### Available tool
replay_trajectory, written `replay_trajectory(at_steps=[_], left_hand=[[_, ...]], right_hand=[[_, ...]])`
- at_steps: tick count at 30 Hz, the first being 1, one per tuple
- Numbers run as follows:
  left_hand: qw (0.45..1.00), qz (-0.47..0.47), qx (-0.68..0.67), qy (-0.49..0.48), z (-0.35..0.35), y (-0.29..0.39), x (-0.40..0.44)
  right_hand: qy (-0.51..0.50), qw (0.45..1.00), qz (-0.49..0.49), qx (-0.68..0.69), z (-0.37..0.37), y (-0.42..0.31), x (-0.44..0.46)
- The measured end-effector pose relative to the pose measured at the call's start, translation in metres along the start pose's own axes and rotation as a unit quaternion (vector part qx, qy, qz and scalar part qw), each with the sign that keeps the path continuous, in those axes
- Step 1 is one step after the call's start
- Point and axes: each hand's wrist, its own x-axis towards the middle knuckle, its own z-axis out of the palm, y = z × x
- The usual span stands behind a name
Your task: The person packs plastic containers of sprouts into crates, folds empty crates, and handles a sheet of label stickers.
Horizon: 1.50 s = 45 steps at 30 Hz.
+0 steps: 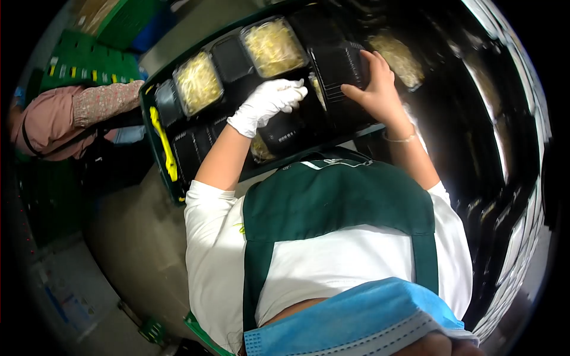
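Observation:
My left hand, in a white glove, is closed with its fingers curled. What it holds, if anything, is hidden. Just right of it, a black plastic tray sits tilted, with pale sprouts showing along its left edge. My bare right hand grips that tray's right side, thumb and fingers spread apart across it. Beyond my left hand lie a clear-topped tray of bean sprouts and a second sprout tray, with a dark tray between them. All rest in a large dark green crate.
A yellow handle is on the crate's left end. Stacked black trays fill the right side, one holding sprouts. At left, another person in a pink top reaches toward the crate, near green crates.

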Motion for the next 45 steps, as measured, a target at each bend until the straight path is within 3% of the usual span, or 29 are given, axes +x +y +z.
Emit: replay_trajectory(at_steps=[1, 3, 4, 6, 7, 8, 10, 12, 13, 16, 18, 19, 21, 22, 23, 24, 26, 27, 28, 30, 33, 35, 36, 37, 38, 39, 40, 42, 45], left_hand=[[0.993, -0.042, 0.106, 0.042, 0.022, 0.008, 0.007], [0.994, -0.005, -0.048, -0.097, 0.057, 0.010, 0.021], [0.971, 0.005, -0.160, -0.179, 0.075, 0.012, 0.029], [0.969, 0.172, -0.147, -0.100, 0.130, 0.026, 0.037], [0.977, 0.121, -0.145, -0.097, 0.135, 0.028, 0.047], [0.983, 0.073, -0.142, -0.089, 0.141, 0.030, 0.054], [0.981, 0.078, -0.169, -0.051, 0.170, 0.031, 0.070], [0.985, 0.115, -0.103, -0.074, 0.204, 0.040, 0.094], [0.980, 0.116, -0.122, -0.110, 0.226, 0.039, 0.109], [0.955, 0.091, -0.051, -0.279, 0.256, 0.045, 0.130], [0.964, 0.068, 0.039, -0.253, 0.246, 0.052, 0.135], [0.967, 0.044, 0.092, -0.234, 0.231, 0.060, 0.129], [0.975, 0.066, 0.173, -0.119, 0.186, 0.052, 0.119], [0.958, 0.170, 0.222, -0.058, 0.153, 0.030, 0.118], [0.954, 0.165, 0.251, 0.019, 0.119, 0.017, 0.110], [0.895, 0.184, 0.389, 0.119, 0.091, 0.017, 0.095], [0.631, 0.149, 0.725, 0.234, 0.049, 0.032, 0.072], [0.594, 0.108, 0.760, 0.241, 0.030, 0.027, 0.068], [0.557, 0.066, 0.791, 0.245, 0.012, 0.018, 0.069], [0.538, 0.091, 0.805, 0.232, -0.014, 0.002, 0.078], [0.481, 0.137, 0.829, 0.248, -0.024, -0.003, 0.091], [0.556, 0.286, 0.695, 0.356, -0.029, -0.006, 0.085], [0.552, 0.294, 0.694, 0.356, -0.015, 0.008, 0.072], [0.616, 0.247, 0.637, 0.392, 0.015, 0.032, 0.048], [0.677, 0.202, 0.573, 0.416, 0.039, 0.047, 0.032], [0.622, 0.317, 0.601, 0.389, 0.045, 0.038, 0.033], [0.561, 0.432, 0.611, 0.355, 0.051, 0.029, 0.040], [0.495, 0.522, 0.616, 0.320, 0.075, 0.028, 0.046], [0.511, 0.596, 0.592, 0.181, 0.101, 0.030, 0.064]], right_hand=[[-0.064, 0.963, 0.087, 0.249, -0.025, 0.000, 0.000], [-0.120, 0.760, 0.153, 0.621, -0.071, 0.006, -0.009], [-0.080, 0.716, 0.230, 0.654, -0.080, 0.015, -0.019], [-0.072, 0.591, 0.280, 0.754, -0.084, 0.044, -0.040], [-0.004, 0.598, 0.355, 0.719, -0.084, 0.064, -0.045], [0.004, 0.563, 0.310, 0.766, -0.089, 0.080, -0.051], [0.071, 0.550, 0.218, 0.803, -0.110, 0.087, -0.089], [0.230, 0.622, 0.137, 0.735, -0.099, 0.103, -0.110], [0.301, 0.725, 0.197, 0.587, -0.110, 0.098, -0.105], [0.370, 0.693, 0.189, 0.589, -0.167, 0.157, -0.085], [0.412, 0.737, 0.168, 0.508, -0.201, 0.210, -0.061], [0.374, 0.740, 0.224, 0.512, -0.217, 0.241, -0.048], [0.343, 0.838, 0.309, 0.290, -0.230, 0.292, -0.028], [0.338, 0.873, 0.337, 0.098, -0.233, 0.308, -0.021], [0.336, 0.864, 0.366, -0.077, -0.236, 0.324, -0.014], [0.335, 0.846, 0.388, -0.150, -0.238, 0.332, -0.012], [0.357, 0.836, 0.385, -0.159, -0.246, 0.332, -0.019], [0.369, 0.836, 0.359, -0.190, -0.246, 0.319, -0.019], [0.370, 0.778, 0.327, -0.388, -0.236, 0.259, -0.015], [0.506, 0.845, 0.068, -0.159, -0.233, 0.253, -0.020], [0.442, 0.881, 0.042, 0.163, -0.142, 0.135, -0.003], [0.145, 0.965, 0.084, 0.201, -0.089, 0.052, 0.004], [-0.078, 0.938, 0.102, 0.322, -0.051, 0.044, 0.002], [-0.163, 0.901, 0.029, 0.400, -0.018, 0.029, -0.004], [-0.227, 0.845, 0.061, 0.480, 0.012, 0.014, -0.004], [-0.279, 0.726, 0.167, 0.607, 0.017, -0.007, 0.003], [-0.220, 0.726, 0.194, 0.622, 0.021, -0.023, 0.007], [-0.117, 0.677, 0.289, 0.667, 0.021, -0.034, 0.010], [0.029, 0.620, 0.253, 0.742, 0.005, -0.010, -0.006]])
